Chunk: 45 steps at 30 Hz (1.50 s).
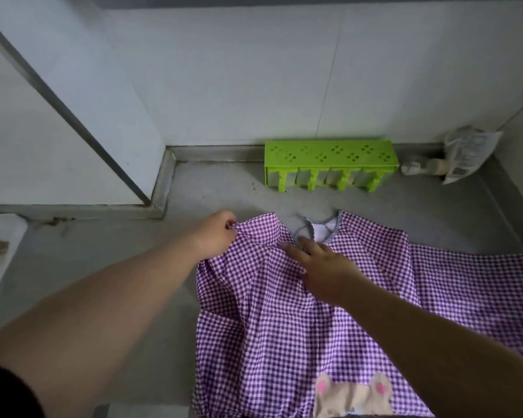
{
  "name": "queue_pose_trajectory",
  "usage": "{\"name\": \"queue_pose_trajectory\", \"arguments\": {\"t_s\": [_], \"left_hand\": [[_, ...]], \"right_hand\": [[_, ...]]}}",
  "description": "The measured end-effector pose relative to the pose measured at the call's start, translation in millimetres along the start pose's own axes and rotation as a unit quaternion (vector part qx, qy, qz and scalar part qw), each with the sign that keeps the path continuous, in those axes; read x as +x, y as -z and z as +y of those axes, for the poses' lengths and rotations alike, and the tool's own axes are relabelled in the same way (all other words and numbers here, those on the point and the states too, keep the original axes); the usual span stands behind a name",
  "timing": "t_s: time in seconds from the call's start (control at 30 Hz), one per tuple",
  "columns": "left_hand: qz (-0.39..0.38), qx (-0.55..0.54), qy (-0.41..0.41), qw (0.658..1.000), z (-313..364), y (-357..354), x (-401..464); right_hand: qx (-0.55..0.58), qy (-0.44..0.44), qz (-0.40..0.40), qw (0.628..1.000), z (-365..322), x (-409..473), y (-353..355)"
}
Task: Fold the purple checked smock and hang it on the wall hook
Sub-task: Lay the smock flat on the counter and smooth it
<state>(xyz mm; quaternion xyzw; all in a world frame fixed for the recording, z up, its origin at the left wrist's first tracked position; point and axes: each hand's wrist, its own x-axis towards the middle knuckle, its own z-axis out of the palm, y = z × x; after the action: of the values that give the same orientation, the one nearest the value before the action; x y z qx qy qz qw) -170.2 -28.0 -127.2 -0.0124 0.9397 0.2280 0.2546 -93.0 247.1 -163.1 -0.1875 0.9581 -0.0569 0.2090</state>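
The purple checked smock (284, 327) is spread flat on the grey counter (133, 267), neckline pointing toward 12 o'clock. Its left shoulder is folded inward; one sleeve is extended toward 3 o'clock. A rabbit-ear patch is seen near the hem.

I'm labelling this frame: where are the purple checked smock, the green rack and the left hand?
purple checked smock (284, 327): head view, middle of its front.
green rack (329, 152): head view, perforated top.
left hand (216, 235): head view, back of hand.

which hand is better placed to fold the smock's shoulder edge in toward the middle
Left. The left hand already pinches the purple checked smock at its shoulder edge, while the right hand lies flat near the collar, probably pinning the cloth.
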Motion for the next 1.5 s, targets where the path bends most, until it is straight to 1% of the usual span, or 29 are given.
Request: {"name": "queue_pose_trajectory", "arguments": {"t_s": [0.07,0.17,0.2,0.23,0.3,0.37,0.4,0.43,0.5,0.57,0.63,0.7,0.77,0.8,0.83,0.87,0.9,0.93,0.97,1.0,1.03,1.17,1.27,1.3,1.33,1.4,1.43,1.47,1.5], "left_hand": [[-0.009,-0.03,-0.015,0.999,2,-6,2],[-0.04,-0.051,-0.011,0.998,0,-11,0],[-0.065,-0.06,0.002,0.996,-5,-10,-3],[-0.103,-0.078,0.015,0.992,-8,-9,-5],[-0.207,-0.112,0.031,0.971,-24,-6,-11],[-0.306,-0.075,0.031,0.948,-41,-2,-19],[-0.341,-0.057,0.04,0.938,-49,2,-24],[-0.352,-0.06,0.053,0.933,-55,3,-27],[-0.315,-0.134,0.073,0.937,-62,7,-35],[-0.24,-0.263,0.106,0.928,-66,9,-43],[-0.174,-0.379,0.138,0.898,-73,10,-47],[-0.125,-0.448,0.163,0.87,-74,9,-47],[-0.128,-0.477,0.184,0.85,-82,12,-52],[-0.156,-0.459,0.182,0.856,-86,16,-58],[-0.198,-0.405,0.174,0.875,-86,19,-62],[-0.246,-0.313,0.16,0.903,-88,24,-68],[-0.284,-0.179,0.137,0.932,-93,29,-72],[-0.3,-0.025,0.112,0.947,-96,35,-73],[-0.296,0.107,0.088,0.945,-102,43,-74],[-0.282,0.198,0.072,0.936,-108,51,-71],[-0.264,0.24,0.072,0.931,-115,61,-68],[-0.107,0.271,0.162,0.943,-163,104,-57],[-0.046,0.314,0.199,0.927,-172,107,-54],[-0.016,0.333,0.187,0.924,-164,100,-56],[0.016,0.352,0.151,0.924,-155,88,-58],[0.067,0.354,0.009,0.933,-126,62,-65],[0.069,0.333,-0.067,0.938,-109,47,-64],[0.056,0.311,-0.121,0.941,-92,32,-63],[0.038,0.288,-0.146,0.946,-76,19,-58]], "right_hand": [[0.057,-0.039,-0.024,0.997,-14,15,-3],[0.06,-0.094,-0.061,0.992,-26,33,-11],[0.054,-0.108,-0.07,0.99,-30,36,-14],[0.047,-0.119,-0.075,0.989,-30,37,-15],[0.038,-0.134,-0.079,0.987,-31,37,-17],[0.04,-0.145,-0.078,0.986,-27,38,-17],[0.043,-0.147,-0.078,0.985,-26,41,-17],[0.045,-0.149,-0.077,0.985,-23,43,-17],[0.046,-0.152,-0.079,0.984,-19,48,-18],[0.044,-0.153,-0.077,0.984,-17,53,-20],[0.038,-0.153,-0.078,0.984,-17,56,-22],[0.041,-0.158,-0.079,0.983,-12,57,-21],[0.041,-0.16,-0.083,0.983,-12,59,-20],[0.039,-0.161,-0.085,0.983,-13,59,-20],[0.039,-0.164,-0.086,0.982,-10,59,-19],[0.038,-0.164,-0.087,0.982,-10,60,-19],[0.035,-0.161,-0.087,0.982,-11,61,-19],[0.031,-0.16,-0.087,0.983,-10,62,-20],[0.025,-0.158,-0.089,0.983,-11,64,-20],[0.023,-0.16,-0.092,0.983,-9,64,-20],[0.02,-0.16,-0.096,0.982,-9,65,-21],[0.009,-0.157,-0.098,0.983,-9,68,-22],[0.001,-0.16,-0.095,0.982,-9,68,-25],[0.001,-0.163,-0.094,0.982,-10,68,-24],[0.004,-0.166,-0.094,0.982,-10,68,-24],[0.013,-0.171,-0.092,0.981,-14,67,-22],[0.02,-0.172,-0.086,0.981,-15,65,-21],[0.029,-0.171,-0.075,0.982,-18,63,-20],[0.043,-0.171,-0.059,0.983,-19,60,-17]]}}
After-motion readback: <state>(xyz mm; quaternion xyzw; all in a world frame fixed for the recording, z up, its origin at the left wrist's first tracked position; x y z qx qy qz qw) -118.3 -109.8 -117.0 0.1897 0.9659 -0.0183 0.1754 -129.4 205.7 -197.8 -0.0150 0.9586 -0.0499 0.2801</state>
